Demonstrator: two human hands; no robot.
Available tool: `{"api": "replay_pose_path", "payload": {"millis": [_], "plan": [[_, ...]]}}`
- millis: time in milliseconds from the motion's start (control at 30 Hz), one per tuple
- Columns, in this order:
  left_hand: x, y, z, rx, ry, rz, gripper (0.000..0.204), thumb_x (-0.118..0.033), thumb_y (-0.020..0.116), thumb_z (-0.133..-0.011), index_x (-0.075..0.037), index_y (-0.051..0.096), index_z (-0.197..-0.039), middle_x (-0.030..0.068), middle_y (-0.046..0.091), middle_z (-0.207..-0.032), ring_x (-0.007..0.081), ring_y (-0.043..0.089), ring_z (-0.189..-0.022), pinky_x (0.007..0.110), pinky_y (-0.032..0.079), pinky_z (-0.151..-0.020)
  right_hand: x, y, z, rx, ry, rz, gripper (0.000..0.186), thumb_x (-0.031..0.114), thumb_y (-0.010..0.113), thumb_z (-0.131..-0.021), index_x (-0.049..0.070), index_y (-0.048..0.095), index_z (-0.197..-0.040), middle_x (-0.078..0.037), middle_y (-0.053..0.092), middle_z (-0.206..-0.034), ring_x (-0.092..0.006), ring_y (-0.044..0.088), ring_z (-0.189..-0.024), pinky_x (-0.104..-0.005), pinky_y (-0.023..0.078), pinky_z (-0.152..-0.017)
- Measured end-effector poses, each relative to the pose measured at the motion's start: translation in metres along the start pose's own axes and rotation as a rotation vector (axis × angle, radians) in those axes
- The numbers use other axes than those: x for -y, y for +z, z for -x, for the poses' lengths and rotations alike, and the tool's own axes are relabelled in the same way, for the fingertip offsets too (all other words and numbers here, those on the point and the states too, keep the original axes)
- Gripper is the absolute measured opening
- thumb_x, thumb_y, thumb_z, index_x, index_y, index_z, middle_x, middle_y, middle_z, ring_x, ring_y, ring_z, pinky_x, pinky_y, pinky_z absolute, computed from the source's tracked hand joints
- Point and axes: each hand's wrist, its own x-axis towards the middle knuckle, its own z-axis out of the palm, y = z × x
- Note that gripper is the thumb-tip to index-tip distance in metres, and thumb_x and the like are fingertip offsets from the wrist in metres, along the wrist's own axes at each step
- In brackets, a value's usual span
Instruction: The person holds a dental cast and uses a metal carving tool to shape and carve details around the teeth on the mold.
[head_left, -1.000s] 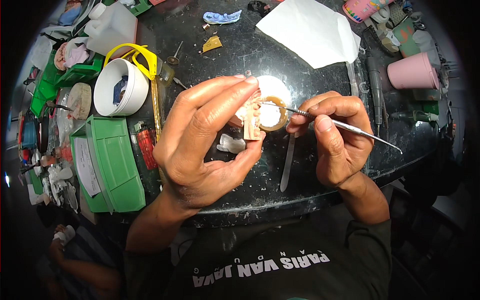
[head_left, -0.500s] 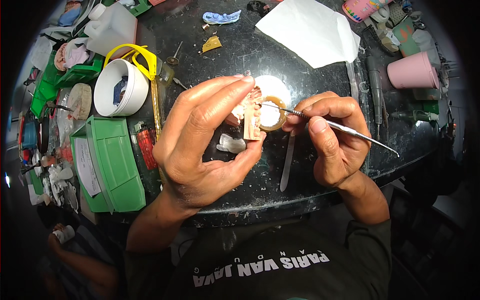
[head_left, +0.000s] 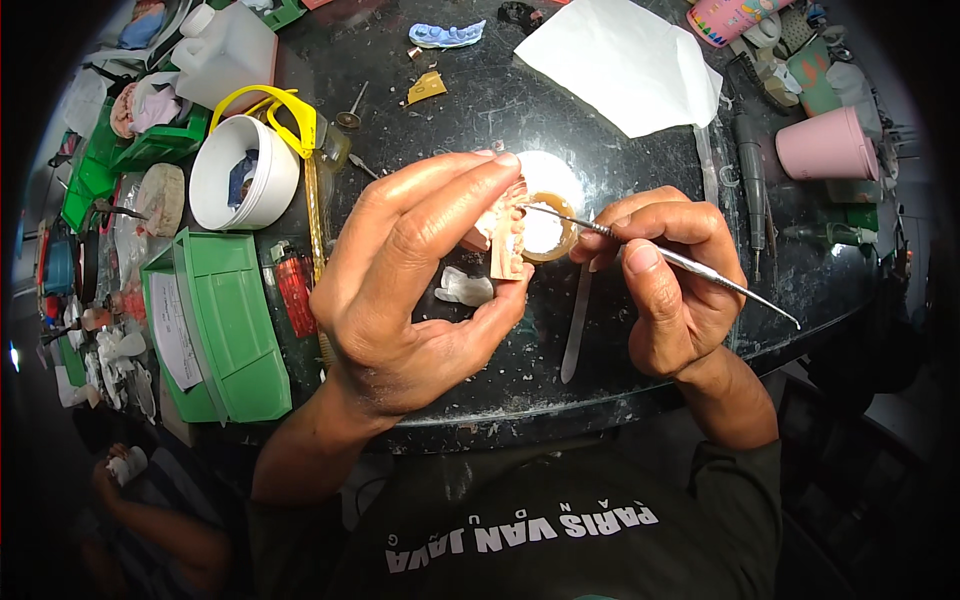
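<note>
My left hand (head_left: 405, 275) is closed around a pinkish dental cast (head_left: 507, 245), fingertips at its far end and thumb at its near end. Its row of teeth faces right. In my right hand (head_left: 680, 275), a thin metal dental carver (head_left: 705, 268) with a hooked rear end is held like a pen. The carver's front tip meets the cast's teeth near the far end; exact contact is too small to tell. Behind the tip sits a round yellowish dish (head_left: 571, 246) with white material in it. A flat metal spatula (head_left: 576, 335) lies below the dish. Under my left hand's arch rests a white plaster-like piece (head_left: 464, 288).
Left of my arm stand a green bin (head_left: 235, 330), a white tub (head_left: 272, 190) and yellow-framed glasses (head_left: 305, 125). White paper (head_left: 625, 65) lies at the back. On the right are a dark handpiece (head_left: 750, 180) and a pink cup (head_left: 825, 143). Another person's arm (head_left: 165, 510) shows lower left.
The bench and its contents sit very slightly farther right and lower in the picture. Both hands keep their grips, and the carver tip stays at the cast's teeth.
</note>
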Motion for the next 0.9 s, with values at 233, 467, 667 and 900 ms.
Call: {"api": "replay_pose_path", "payload": {"millis": [233, 467, 667, 900], "plan": [[-0.0014, 0.0004, -0.0008, 0.006, -0.005, -0.004, 0.074, 0.006, 0.089, -0.066, 0.003, 0.060, -0.134, 0.0227, 0.063, -0.129, 0.0277, 0.068, -0.115, 0.034, 0.060, -0.093, -0.0011, -0.0011, -0.0018, 0.016, -0.009, 0.016, 0.006, -0.002, 0.061, -0.095, -0.007, 0.062, -0.099, -0.018, 0.071, -0.087, -0.0186, 0.068, -0.076, -0.0309, 0.056, -0.071], [-0.0008, 0.0011, -0.0007, 0.004, -0.012, -0.002, 0.073, 0.008, 0.088, -0.066, 0.003, 0.060, -0.133, 0.0229, 0.062, -0.130, 0.0275, 0.067, -0.115, 0.034, 0.061, -0.094, -0.0001, -0.0015, -0.0023, 0.001, -0.001, 0.028, 0.006, -0.002, 0.060, -0.096, -0.006, 0.062, -0.098, -0.018, 0.071, -0.087, -0.0181, 0.067, -0.076, -0.0301, 0.055, -0.070], [-0.0003, 0.0018, 0.0001, 0.001, -0.013, 0.015, 0.073, 0.008, 0.088, -0.066, 0.003, 0.061, -0.133, 0.0229, 0.062, -0.131, 0.0275, 0.067, -0.116, 0.034, 0.061, -0.093, -0.0002, -0.0030, -0.0022, 0.016, 0.001, 0.014, 0.006, -0.001, 0.059, -0.096, -0.006, 0.062, -0.098, -0.017, 0.070, -0.088, -0.0171, 0.067, -0.077, -0.0299, 0.055, -0.070], [-0.0003, 0.0023, 0.0003, -0.008, -0.019, 0.022, 0.073, 0.008, 0.088, -0.066, 0.003, 0.061, -0.133, 0.0227, 0.063, -0.131, 0.0273, 0.067, -0.116, 0.034, 0.061, -0.093, -0.0004, -0.0024, -0.0024, 0.005, -0.007, -0.013, 0.006, -0.002, 0.058, -0.097, -0.007, 0.060, -0.100, -0.018, 0.070, -0.088, -0.0170, 0.068, -0.077, -0.0295, 0.057, -0.072]]}}
